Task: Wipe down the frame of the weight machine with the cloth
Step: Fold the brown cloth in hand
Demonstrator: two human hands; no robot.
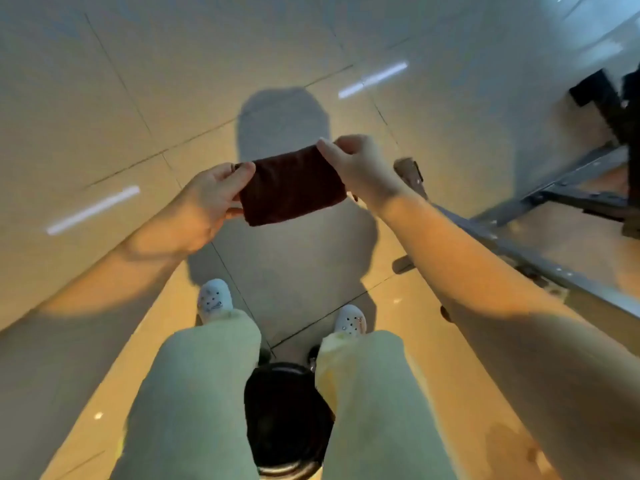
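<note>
Frame (595, 292) behind right forearm; left hand (207, 206), right hand (360, 168) pinch cloth (292, 185)

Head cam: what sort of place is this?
Likely a gym. A bolted grey metal machine frame runs along the right, a black padded seat sits between the person's legs, and the floor is large glossy tiles. The left hand and right hand hold a dark red cloth.

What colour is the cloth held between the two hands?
Dark maroon, a brownish red; the cloth shows in the head view.
</note>
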